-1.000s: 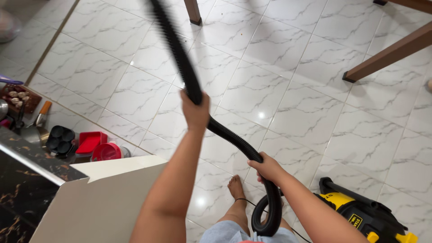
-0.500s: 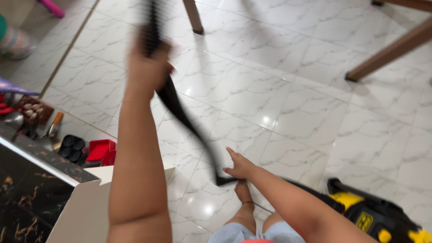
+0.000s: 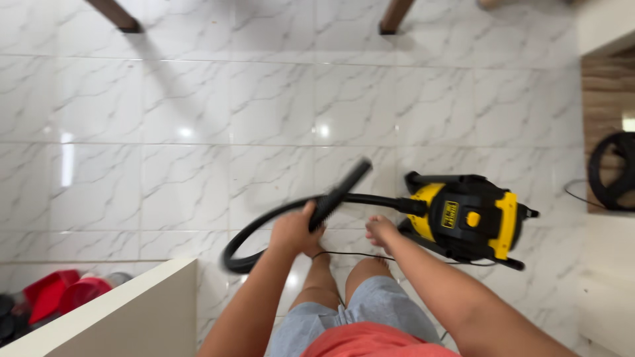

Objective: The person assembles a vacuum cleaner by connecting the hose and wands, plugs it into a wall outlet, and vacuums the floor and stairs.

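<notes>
My left hand is shut around a black ribbed vacuum hose near its nozzle end, which points up and to the right. The hose loops low to the left of my legs and runs right to a yellow and black canister vacuum on the floor. My right hand hovers with fingers loosely spread just left of the vacuum, holding nothing. A thin black cord lies on the tiles under my hands.
White marble tile floor. Wooden furniture legs stand at the top. A white box edge is at lower left, with red containers beside it. A black round object sits at the right by a wall.
My left arm came down from raised high to waist level with the hose. The view swung right, bringing the vacuum to the centre. My right hand stays off the hose.
</notes>
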